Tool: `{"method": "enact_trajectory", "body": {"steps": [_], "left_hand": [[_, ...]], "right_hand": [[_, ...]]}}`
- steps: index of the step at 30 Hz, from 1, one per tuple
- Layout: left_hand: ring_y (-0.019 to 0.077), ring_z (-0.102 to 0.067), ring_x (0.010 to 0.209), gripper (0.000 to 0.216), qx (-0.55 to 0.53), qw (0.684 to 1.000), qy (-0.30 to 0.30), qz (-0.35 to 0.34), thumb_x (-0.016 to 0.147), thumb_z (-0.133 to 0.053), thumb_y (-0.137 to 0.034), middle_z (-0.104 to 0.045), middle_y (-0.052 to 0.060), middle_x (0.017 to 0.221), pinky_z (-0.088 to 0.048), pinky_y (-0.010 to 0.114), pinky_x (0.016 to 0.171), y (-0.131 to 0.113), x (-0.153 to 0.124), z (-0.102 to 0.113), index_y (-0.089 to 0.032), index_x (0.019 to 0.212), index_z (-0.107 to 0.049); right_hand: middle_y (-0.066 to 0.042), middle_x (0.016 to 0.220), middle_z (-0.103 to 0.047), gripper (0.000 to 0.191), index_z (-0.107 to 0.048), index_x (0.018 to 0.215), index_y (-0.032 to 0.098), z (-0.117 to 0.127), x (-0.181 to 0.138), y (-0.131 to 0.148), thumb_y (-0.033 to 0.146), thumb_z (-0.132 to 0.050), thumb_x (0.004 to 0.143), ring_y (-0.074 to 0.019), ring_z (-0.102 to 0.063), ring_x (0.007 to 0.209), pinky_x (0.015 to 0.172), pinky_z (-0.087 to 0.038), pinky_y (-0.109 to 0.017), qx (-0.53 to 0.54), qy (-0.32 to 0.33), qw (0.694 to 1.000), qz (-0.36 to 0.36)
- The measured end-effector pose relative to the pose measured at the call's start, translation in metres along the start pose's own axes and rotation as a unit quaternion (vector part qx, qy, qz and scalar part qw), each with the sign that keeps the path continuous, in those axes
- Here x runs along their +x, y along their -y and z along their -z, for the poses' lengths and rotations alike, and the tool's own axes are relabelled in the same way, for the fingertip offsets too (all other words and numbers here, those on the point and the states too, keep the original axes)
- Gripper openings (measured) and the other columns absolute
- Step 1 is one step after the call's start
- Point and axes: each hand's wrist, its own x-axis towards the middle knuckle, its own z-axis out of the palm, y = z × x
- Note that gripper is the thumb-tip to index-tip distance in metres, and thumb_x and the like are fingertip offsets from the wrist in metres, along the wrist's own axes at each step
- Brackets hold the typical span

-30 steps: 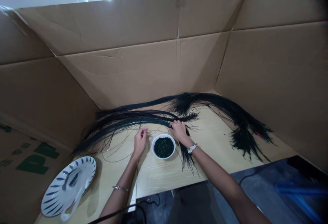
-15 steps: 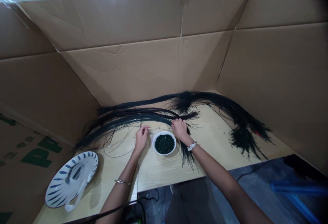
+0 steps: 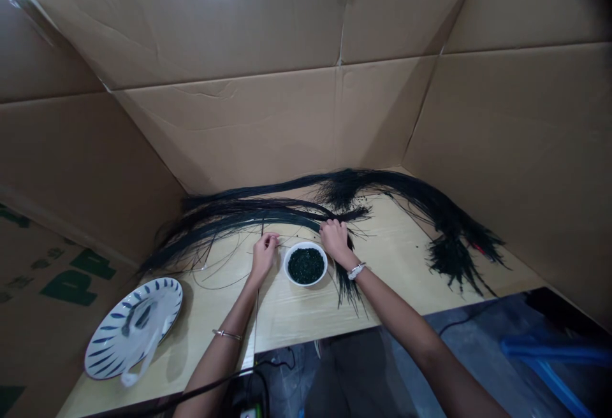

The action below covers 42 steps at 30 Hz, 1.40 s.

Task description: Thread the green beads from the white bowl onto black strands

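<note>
A white bowl point(image 3: 306, 265) filled with small, dark green, glossy pieces like beads stands on the table between my hands. Left of its rim, my left hand point(image 3: 265, 255) is closed in a pinch on what looks like a thin dark strand; fine strands run across the table around it. My right hand point(image 3: 336, 239), up and right of the bowl, has its fingers curled over a bundle of dark strands point(image 3: 282, 218). The bundle arcs in from the left, and its loose ends fan out below that wrist. What lies under the right fingers is hidden.
More dark bundles point(image 3: 401, 181) lie along the back and right, one with a red spot near its end. A blue-and-white plate point(image 3: 102, 341) holding a white spoon point(image 3: 143, 360) is at the left. Cardboard walls point(image 3: 268, 118) enclose the table; a black cable point(image 3: 215, 380) crosses its front edge.
The view has shifted very slightly. Both hands keep nearly the same places and the same closed shape, and the bowl has not visibly moved.
</note>
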Motion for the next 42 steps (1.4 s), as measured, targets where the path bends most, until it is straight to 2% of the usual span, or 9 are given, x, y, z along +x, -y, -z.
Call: {"method": "enact_trajectory", "body": {"steps": [12,20,25,28,30,33,35,38,42], "left_hand": [[0.0234,-0.067,0.082,0.035,-0.001,1.000,0.001,0.000,0.087,-0.053,-0.046,-0.071,0.006,0.082,-0.051,0.035,0.082,-0.001,0.000,-0.001,-0.016,0.096,-0.071],[0.0234,-0.067,0.082,0.035,0.001,1.000,0.005,-0.004,0.087,-0.053,-0.045,-0.071,0.006,0.082,-0.051,0.035,0.082,-0.002,-0.001,-0.001,-0.016,0.095,-0.071],[0.0235,-0.068,0.082,0.036,0.003,1.000,0.001,-0.003,0.088,-0.053,-0.045,-0.072,0.006,0.083,-0.052,0.035,0.080,-0.001,-0.001,-0.001,-0.016,0.096,-0.071],[0.0232,-0.067,0.083,0.033,0.013,1.000,-0.009,-0.011,0.091,-0.053,-0.042,-0.073,0.007,0.091,-0.052,0.035,0.078,-0.003,-0.002,-0.001,-0.016,0.101,-0.072],[0.0242,-0.067,0.093,0.028,0.046,0.997,-0.035,-0.059,0.094,-0.054,-0.038,-0.073,0.009,0.101,-0.053,0.036,0.083,-0.005,-0.003,0.001,-0.018,0.103,-0.072],[0.0265,-0.061,0.114,0.024,0.129,0.971,-0.075,-0.186,0.098,-0.055,-0.032,-0.068,0.010,0.115,-0.049,0.043,0.102,-0.010,-0.006,0.003,-0.021,0.110,-0.073],[0.0266,-0.058,0.119,0.026,0.173,0.949,-0.064,-0.257,0.101,-0.055,-0.031,-0.065,0.010,0.120,-0.045,0.046,0.107,-0.014,-0.007,0.004,-0.024,0.119,-0.073],[0.0261,-0.057,0.118,0.029,0.209,0.924,-0.017,-0.319,0.102,-0.057,-0.032,-0.063,0.011,0.127,-0.047,0.046,0.104,-0.018,-0.010,0.004,-0.026,0.125,-0.074],[0.0262,-0.057,0.115,0.022,0.221,0.906,0.005,-0.361,0.101,-0.060,-0.031,-0.066,0.010,0.121,-0.046,0.047,0.103,-0.020,-0.012,0.004,-0.026,0.109,-0.080]], "right_hand": [[-0.016,0.112,-0.073,0.034,-0.074,0.110,0.016,-0.004,0.003,-0.003,0.020,-0.040,0.105,-0.0288,-0.056,0.104,0.089,-0.029,-0.043,0.003,-0.019,1.000,0.010],[-0.014,0.103,-0.075,0.032,-0.075,0.098,0.016,-0.006,0.005,-0.003,0.018,-0.043,0.104,-0.0284,-0.059,0.100,0.087,-0.028,-0.044,0.009,-0.030,0.999,0.014],[-0.012,0.108,-0.076,0.032,-0.073,0.102,0.018,-0.005,0.003,-0.003,0.024,-0.042,0.107,-0.0292,-0.058,0.105,0.086,-0.028,-0.043,0.020,-0.059,0.998,0.019],[-0.008,0.112,-0.076,0.029,-0.073,0.103,0.021,-0.004,0.003,-0.003,0.029,-0.045,0.108,-0.0271,-0.058,0.107,0.087,-0.028,-0.041,0.071,-0.096,0.992,0.028],[-0.004,0.107,-0.078,0.024,-0.073,0.099,0.022,-0.004,0.003,-0.003,0.030,-0.052,0.106,-0.0236,-0.060,0.101,0.087,-0.030,-0.039,0.144,-0.111,0.982,0.043],[-0.001,0.100,-0.079,0.017,-0.074,0.097,0.023,-0.002,0.002,-0.001,0.029,-0.059,0.104,-0.0201,-0.061,0.093,0.088,-0.032,-0.036,0.229,-0.113,0.962,0.098],[-0.001,0.101,-0.079,0.017,-0.074,0.099,0.022,-0.001,0.000,0.002,0.030,-0.060,0.104,-0.0200,-0.061,0.094,0.089,-0.034,-0.035,0.242,-0.114,0.950,0.158],[-0.003,0.103,-0.079,0.018,-0.075,0.101,0.021,0.000,-0.005,0.008,0.029,-0.059,0.104,-0.0207,-0.061,0.095,0.090,-0.034,-0.035,0.227,-0.111,0.938,0.238],[-0.004,0.101,-0.079,0.018,-0.076,0.105,0.021,0.000,-0.009,0.014,0.029,-0.059,0.104,-0.0208,-0.061,0.093,0.091,-0.033,-0.037,0.210,-0.102,0.931,0.281]]}}
